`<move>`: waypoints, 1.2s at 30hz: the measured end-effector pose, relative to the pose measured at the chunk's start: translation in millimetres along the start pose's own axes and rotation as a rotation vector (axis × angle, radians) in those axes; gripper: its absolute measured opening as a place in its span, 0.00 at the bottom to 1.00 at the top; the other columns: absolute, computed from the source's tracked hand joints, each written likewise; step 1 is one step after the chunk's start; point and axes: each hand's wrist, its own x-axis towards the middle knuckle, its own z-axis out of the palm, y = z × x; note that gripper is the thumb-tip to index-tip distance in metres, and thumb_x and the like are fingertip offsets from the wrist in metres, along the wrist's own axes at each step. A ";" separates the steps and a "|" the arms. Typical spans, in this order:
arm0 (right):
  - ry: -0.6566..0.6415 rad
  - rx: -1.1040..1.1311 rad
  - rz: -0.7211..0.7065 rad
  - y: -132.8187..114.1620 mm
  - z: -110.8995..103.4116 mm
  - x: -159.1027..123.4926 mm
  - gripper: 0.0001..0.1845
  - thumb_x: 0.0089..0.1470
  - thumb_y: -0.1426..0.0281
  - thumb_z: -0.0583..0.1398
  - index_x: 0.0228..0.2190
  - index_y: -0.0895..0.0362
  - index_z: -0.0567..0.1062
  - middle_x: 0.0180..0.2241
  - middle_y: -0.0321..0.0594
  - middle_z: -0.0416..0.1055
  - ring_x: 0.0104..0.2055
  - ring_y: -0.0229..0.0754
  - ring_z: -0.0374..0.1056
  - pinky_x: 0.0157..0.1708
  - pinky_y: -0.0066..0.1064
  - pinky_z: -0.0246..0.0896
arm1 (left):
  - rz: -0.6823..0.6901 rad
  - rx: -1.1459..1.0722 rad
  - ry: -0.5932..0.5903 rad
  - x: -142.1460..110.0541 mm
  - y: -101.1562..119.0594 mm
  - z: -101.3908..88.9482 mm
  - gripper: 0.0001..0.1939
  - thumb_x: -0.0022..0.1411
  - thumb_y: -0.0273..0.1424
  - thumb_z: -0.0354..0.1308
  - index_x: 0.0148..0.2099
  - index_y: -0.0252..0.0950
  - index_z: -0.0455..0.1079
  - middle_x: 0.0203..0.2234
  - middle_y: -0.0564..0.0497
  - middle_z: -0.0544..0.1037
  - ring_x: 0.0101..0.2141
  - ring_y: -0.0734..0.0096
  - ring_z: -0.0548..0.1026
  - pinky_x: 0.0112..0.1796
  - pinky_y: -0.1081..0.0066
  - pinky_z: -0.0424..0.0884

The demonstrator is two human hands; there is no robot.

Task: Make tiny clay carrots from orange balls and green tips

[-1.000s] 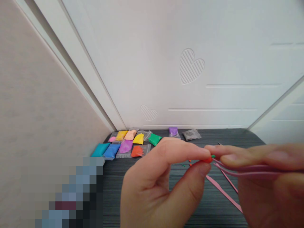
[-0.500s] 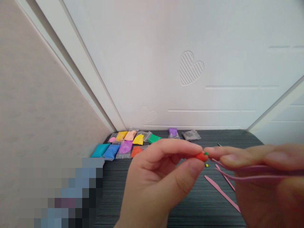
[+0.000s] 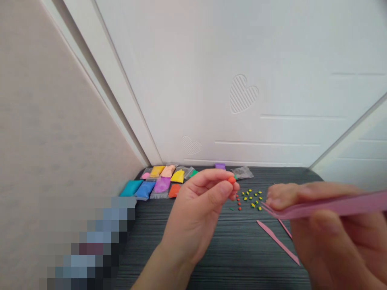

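Between the thumb and forefinger of my left hand [image 3: 201,209] is a small orange-red clay piece [image 3: 231,180] with a bit of green at its tip. My right hand [image 3: 329,225] grips pink tweezers [image 3: 326,207], whose tips point left and stand apart from the clay piece. Beyond the hands, several tiny yellow-and-green clay pieces [image 3: 252,205] lie on the dark table [image 3: 242,262]. Tiny red pieces [image 3: 239,208] lie beside them, with a thin green strip [image 3: 231,208] nearby.
A pink clay knife [image 3: 278,243] and a thin pink tool [image 3: 284,228] lie by my right hand. Bags of coloured clay, among them a blue bag [image 3: 144,190] and an orange bag [image 3: 174,191], line the back left. A white panel [image 3: 193,80] rises behind the table.
My left hand has moved left and away with the clay piece, parting from the tweezers. The tweezers' arms have come closer together. The tiny pieces on the table now show.
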 end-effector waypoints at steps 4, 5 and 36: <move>-0.350 -0.174 0.215 36.8 -19.8 -11.0 0.09 0.53 0.69 0.54 0.38 0.53 0.65 0.31 0.36 0.67 0.32 0.36 0.65 0.33 0.27 0.62 | 0.008 0.535 0.129 -6.8 -20.0 -38.7 0.06 0.51 0.28 0.58 0.34 0.40 0.73 0.30 0.53 0.75 0.34 0.75 0.70 0.38 0.74 0.65; -0.389 -0.199 0.299 49.1 -24.3 -14.1 0.08 0.54 0.67 0.53 0.38 0.54 0.64 0.29 0.36 0.66 0.30 0.35 0.64 0.31 0.27 0.62 | -0.023 0.711 0.126 -9.7 -27.6 -49.5 0.07 0.51 0.30 0.58 0.35 0.39 0.73 0.31 0.52 0.75 0.35 0.72 0.70 0.39 0.71 0.65; -1.078 -0.896 0.287 113.3 -35.4 -55.4 0.10 0.52 0.71 0.49 0.39 0.53 0.64 0.29 0.36 0.69 0.28 0.41 0.68 0.25 0.30 0.55 | 0.035 1.574 -0.177 59.1 -134.1 -102.9 0.12 0.57 0.37 0.49 0.38 0.41 0.73 0.38 0.53 0.75 0.43 0.67 0.67 0.46 0.65 0.59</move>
